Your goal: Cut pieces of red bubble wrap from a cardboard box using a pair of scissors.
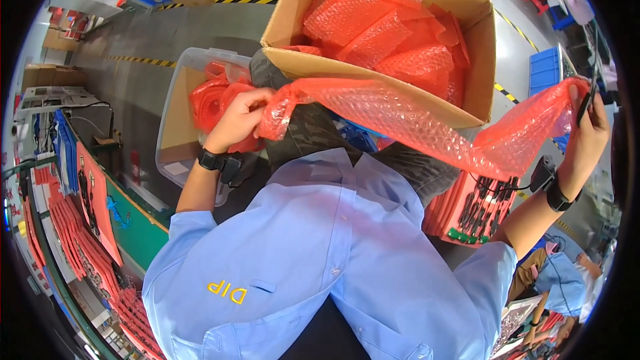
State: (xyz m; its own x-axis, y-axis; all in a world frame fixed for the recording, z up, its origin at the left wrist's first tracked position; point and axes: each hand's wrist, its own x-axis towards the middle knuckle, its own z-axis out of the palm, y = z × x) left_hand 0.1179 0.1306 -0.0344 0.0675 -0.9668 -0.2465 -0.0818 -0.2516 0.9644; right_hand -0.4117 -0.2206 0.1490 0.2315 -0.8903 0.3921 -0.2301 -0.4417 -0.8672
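Note:
A long strip of red bubble wrap (400, 110) stretches in front of me from hand to hand, sagging toward its right part. My left hand (239, 119) is closed on its left end, where the wrap is bunched. Farther out and higher, my right hand (590, 120) grips the other end. A thin dark object (588, 101) shows at the right fingers; what it is I cannot make out. Beyond the strip stands an open cardboard box (483, 53) heaped with red bubble wrap pieces (380, 27). Beside my left hand, a clear plastic bin (175, 103) holds rolled red bubble wrap (210, 103).
Red panels with dark cables (477, 210) lie below the strip at the right. Along the left runs a bench with stacked red panels (67, 227) and a green board (133, 207). Blue crates (545, 72) stand at the far right. Another person (557, 280) is at lower right.

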